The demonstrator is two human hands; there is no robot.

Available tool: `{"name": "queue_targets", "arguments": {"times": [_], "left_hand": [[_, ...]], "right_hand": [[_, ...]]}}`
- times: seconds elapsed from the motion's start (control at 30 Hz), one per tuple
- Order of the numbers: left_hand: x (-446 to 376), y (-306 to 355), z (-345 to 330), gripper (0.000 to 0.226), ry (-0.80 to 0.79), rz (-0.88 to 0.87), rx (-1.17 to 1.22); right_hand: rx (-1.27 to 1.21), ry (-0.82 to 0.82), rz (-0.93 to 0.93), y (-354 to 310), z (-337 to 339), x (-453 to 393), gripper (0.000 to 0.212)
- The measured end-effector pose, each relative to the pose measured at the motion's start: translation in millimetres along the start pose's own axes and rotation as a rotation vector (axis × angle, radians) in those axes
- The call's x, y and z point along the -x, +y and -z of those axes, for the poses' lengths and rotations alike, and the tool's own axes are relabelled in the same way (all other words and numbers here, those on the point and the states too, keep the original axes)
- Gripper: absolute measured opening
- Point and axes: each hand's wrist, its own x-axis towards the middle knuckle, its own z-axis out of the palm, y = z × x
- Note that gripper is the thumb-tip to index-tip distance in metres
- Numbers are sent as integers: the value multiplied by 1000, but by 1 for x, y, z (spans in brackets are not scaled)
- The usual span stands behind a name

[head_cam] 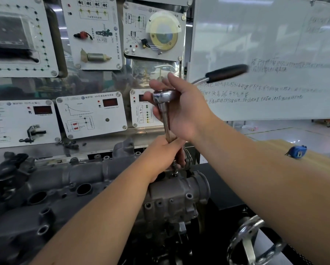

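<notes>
Two hands on one ratchet wrench (163, 96), head view. L hand (163, 153) grips the low end of the chrome extension bar (167, 123), fingers curled round it and hiding the socket end where it meets the grey engine casting (103, 176). R hand (181, 111) is curled round the ratchet head at the top. The black handle (227, 72) sticks out to the right, blurred, in front of the whiteboard (275, 35).

Sensor panels (91, 115) stand close behind the bar. A chrome handwheel (252, 240) sits low right, under the R forearm. A small blue part (296, 151) lies on the wooden table (320, 159), well apart.

Round bores (84, 189) in the casting's near face are dark inside; contents can't be told.
</notes>
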Motion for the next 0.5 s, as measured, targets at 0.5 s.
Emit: {"name": "queue_targets", "arguments": {"times": [0.5], "left_hand": [[1, -6, 0, 35, -82, -76, -117]], "right_hand": [[1832, -262, -111, -77, -28, -19, 4]]}}
